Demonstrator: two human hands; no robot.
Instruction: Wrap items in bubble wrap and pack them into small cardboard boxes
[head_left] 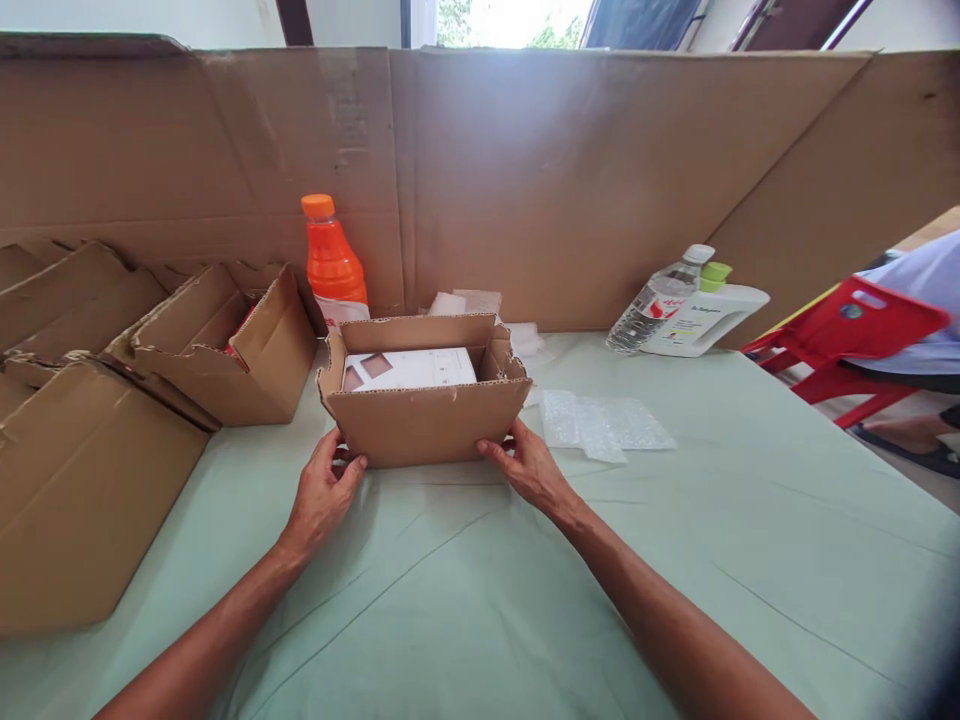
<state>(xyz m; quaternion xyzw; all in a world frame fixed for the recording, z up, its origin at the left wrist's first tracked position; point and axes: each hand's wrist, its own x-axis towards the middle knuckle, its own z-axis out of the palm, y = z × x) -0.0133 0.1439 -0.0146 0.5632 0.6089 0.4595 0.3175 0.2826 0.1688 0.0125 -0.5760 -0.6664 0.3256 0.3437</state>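
Note:
An open-topped cardboard box (427, 428) stands in front of me on the green cloth (465, 600). Inside it lies a white box (427, 368) with brown squares printed at its left end. My left hand (324, 490) grips the cardboard box at its lower left corner, thumb on the front wall. At the lower right corner my right hand (531, 465) holds it the same way. The fingertips behind the corners are partly hidden. Bubble wrap (600, 425) lies flat just right of the box.
Several open cardboard boxes (247, 370) crowd the left. Behind stand an orange bottle (334, 265), a leaning clear bottle (652, 300) and a white jug (709, 320), before a tall cardboard wall (555, 190). A person sits on a red chair (874, 325) at right.

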